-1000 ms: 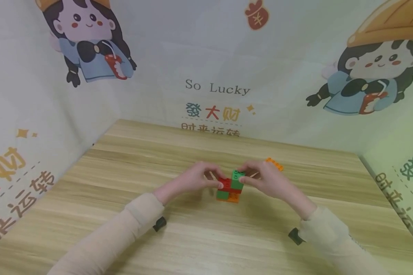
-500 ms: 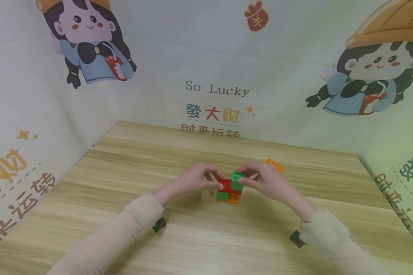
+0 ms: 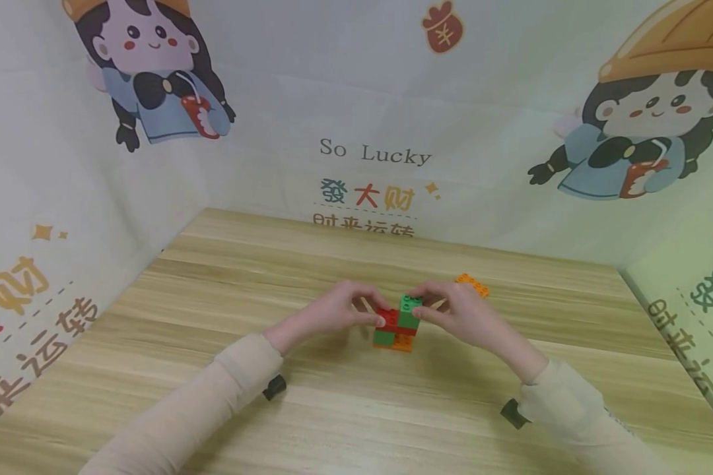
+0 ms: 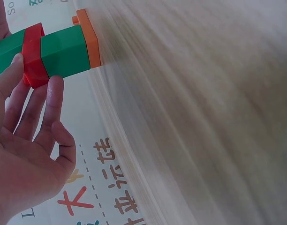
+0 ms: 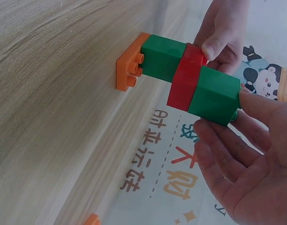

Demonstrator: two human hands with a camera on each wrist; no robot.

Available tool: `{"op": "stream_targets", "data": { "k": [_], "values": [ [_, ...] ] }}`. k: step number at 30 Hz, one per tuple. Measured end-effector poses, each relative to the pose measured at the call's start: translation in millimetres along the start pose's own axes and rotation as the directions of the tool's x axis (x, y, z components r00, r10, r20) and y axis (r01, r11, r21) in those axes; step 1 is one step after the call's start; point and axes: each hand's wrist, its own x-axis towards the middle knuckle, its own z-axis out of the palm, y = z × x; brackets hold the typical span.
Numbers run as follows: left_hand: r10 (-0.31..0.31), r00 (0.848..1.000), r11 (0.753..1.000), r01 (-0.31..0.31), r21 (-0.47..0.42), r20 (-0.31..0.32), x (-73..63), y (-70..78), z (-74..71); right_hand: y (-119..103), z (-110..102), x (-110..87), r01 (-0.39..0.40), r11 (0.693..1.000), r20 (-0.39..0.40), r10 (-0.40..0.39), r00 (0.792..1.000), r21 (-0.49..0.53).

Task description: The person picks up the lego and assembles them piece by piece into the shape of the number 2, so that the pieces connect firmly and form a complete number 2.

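Note:
A small stack of toy building bricks stands on the wooden table in front of me. At its bottom lies an orange plate [image 3: 403,344], with a lower green brick [image 5: 163,57] on its left end and bare studs on its right. Across that green brick sits a red plate [image 4: 34,56], jutting out to the right over the studs. An upper green brick [image 3: 410,315] stands on the red plate's right end. My left hand [image 3: 335,307] pinches the red plate's left end between thumb and fingers. My right hand [image 3: 463,311] holds the upper green brick by its sides.
Another orange studded plate [image 3: 478,288] lies farther back, partly hidden behind my right hand. A black device [image 3: 274,386] sits under my left wrist and another black device [image 3: 513,413] under my right. A printed cloth [image 3: 487,204] borders the table's back and sides.

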Motion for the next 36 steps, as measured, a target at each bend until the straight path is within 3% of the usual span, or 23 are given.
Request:
{"op": "stream_targets", "data": {
  "k": [17,36],
  "values": [
    [-0.013,1.0,1.0,0.013,-0.009,0.0,-1.6,1.8,-1.2,4.8,1.6,0.7,0.051,0.999,-0.012,-0.052,0.999,-0.017],
    [-0.026,1.0,1.0,0.026,-0.002,-0.01,-1.7,-0.3,1.1,9.4,4.6,0.1,0.054,0.999,-0.017,-0.055,0.998,-0.002]
  ]
}}
